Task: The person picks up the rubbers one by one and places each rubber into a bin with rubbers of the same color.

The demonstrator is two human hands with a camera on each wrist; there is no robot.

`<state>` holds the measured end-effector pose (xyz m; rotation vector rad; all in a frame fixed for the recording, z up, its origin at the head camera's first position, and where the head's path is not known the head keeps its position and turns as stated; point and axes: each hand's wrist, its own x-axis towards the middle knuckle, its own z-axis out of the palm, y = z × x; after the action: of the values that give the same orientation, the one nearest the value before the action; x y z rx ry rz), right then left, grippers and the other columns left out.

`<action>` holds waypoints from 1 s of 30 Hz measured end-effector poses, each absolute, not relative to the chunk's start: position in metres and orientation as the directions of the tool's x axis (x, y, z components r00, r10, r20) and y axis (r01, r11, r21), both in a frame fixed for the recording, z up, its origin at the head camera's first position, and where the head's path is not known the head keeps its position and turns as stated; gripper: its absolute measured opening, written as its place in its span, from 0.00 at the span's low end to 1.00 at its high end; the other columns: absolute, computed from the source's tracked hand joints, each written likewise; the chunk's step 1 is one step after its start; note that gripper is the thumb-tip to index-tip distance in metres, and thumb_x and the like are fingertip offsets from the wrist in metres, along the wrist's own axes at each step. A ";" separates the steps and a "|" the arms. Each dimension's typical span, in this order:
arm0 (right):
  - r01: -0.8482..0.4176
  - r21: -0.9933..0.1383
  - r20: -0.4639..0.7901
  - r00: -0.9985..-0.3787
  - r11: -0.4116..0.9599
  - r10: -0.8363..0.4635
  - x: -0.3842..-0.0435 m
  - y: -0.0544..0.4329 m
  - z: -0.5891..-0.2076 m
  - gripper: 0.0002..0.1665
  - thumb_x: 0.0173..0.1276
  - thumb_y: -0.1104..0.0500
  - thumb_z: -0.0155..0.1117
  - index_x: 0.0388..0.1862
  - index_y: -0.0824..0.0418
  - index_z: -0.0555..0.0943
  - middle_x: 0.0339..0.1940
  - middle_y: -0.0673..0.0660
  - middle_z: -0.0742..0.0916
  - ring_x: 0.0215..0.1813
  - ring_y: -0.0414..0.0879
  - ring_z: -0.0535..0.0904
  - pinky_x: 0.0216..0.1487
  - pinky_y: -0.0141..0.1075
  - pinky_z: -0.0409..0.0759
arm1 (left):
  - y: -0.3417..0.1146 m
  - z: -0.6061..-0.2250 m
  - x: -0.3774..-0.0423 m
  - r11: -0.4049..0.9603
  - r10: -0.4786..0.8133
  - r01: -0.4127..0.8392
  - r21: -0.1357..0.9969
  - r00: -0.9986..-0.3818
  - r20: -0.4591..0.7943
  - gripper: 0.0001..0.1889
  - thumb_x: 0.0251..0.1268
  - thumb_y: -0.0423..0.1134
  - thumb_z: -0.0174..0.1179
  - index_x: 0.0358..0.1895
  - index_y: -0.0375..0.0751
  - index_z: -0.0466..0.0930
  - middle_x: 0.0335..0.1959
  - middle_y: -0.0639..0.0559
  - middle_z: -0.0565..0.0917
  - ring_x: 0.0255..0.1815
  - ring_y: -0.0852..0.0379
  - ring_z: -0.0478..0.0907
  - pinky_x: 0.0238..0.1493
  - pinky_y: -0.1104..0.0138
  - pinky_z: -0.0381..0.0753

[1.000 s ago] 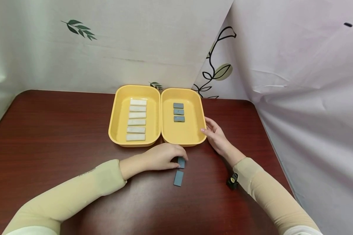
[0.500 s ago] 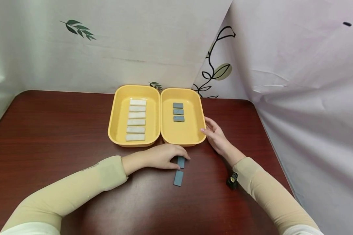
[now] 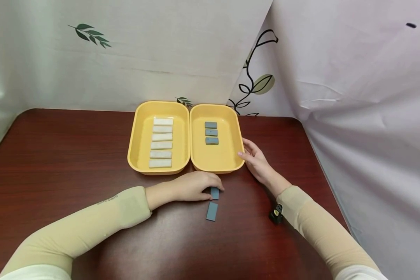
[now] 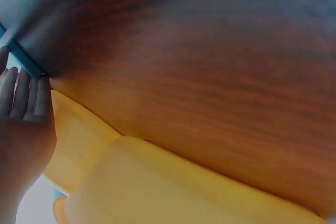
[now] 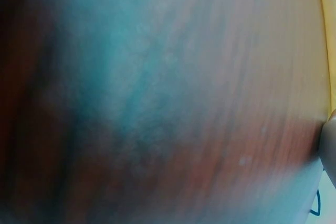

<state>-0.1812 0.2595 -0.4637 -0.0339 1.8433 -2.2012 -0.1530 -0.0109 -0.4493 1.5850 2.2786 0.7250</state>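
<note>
In the head view my left hand reaches in front of the yellow trays, thumb and fingers curled about a flat blue-grey tile on the table. The left wrist view shows the fingertips against the edge of that tile. Just nearer to me lies a second blue-grey tile. My right hand holds the right-hand yellow tray by its right side, thumb over the rim and fingers outside. Several blue-grey tiles lie in a column inside this tray.
Against it on the left stands another yellow tray, with several whitish tiles in a column. Both trays are near the back edge of the dark red wooden table. A small black device sits at my right wrist.
The head view has shifted very slightly. Both hands, the trays and the tiles stay in nearly the same places, with only tiny finger movement on the left hand.
</note>
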 end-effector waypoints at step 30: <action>0.184 -0.972 -0.149 -0.964 -0.148 -0.219 -0.181 0.259 -0.464 0.40 0.76 0.75 0.51 0.85 0.71 0.53 0.82 0.67 0.65 0.69 0.35 0.75 0.65 0.24 0.78 | -0.017 -0.445 -0.146 0.274 0.939 0.904 0.329 -0.325 0.111 0.08 0.70 0.38 0.72 0.49 0.49 0.89 0.48 0.56 0.85 0.54 0.59 0.82 0.57 0.66 0.85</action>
<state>-0.1810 0.2593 -0.4639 -0.0395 1.8534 -2.1972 -0.1456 -0.0166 -0.4447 1.7594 2.4213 0.5124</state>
